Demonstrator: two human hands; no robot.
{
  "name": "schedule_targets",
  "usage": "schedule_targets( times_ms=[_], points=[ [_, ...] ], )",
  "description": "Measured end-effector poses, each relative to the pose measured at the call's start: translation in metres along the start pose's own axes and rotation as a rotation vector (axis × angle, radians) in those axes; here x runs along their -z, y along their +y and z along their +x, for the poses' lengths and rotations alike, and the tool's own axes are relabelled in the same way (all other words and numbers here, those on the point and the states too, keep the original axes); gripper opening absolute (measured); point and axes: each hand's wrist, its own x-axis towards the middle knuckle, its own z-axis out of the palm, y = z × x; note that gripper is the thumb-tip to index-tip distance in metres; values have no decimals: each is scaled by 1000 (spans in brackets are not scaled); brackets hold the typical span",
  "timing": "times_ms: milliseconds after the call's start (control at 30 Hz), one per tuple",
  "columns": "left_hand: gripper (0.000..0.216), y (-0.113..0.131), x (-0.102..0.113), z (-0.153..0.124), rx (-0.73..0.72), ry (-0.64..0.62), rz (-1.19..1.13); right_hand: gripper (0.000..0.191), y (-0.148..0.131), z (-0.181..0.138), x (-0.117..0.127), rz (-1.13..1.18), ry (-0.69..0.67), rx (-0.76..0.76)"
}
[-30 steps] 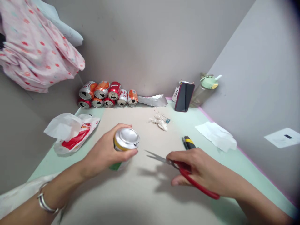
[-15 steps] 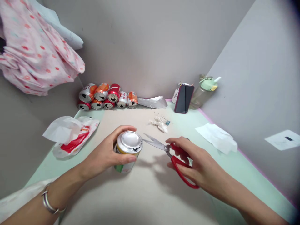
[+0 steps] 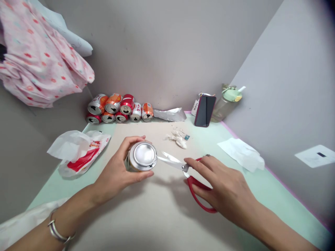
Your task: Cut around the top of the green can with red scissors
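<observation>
Grey walls (image 3: 167, 52) rise around a pale green tabletop (image 3: 277, 190), its middle covered by a flat beige sheet (image 3: 157, 223). Over that sheet the left hand (image 3: 116, 172) grasps a silver cylindrical metal can (image 3: 144, 155) round its side — round end upward, a ragged dark patch at the right edge. The right hand (image 3: 226, 186) holds red-handled steel scissors (image 3: 184, 167), blades parted, one tip right by that edge — whether touching, I cannot tell. Red, orange and white drink cans (image 3: 127, 104) lie stacked along the back wall, beside a crinkled silver metal strip (image 3: 171, 114).
</observation>
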Motion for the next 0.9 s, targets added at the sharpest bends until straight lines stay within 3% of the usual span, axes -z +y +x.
schedule_targets(
  times_ms=[467,900],
  points=[
    [66,-6,-7,-3,-230,124,211,22,-1,-1,-4,-113,64,31],
    [67,-5,-9,-5,-250,122,247,23,-3,-1,0,-151,53,45]
  ],
)
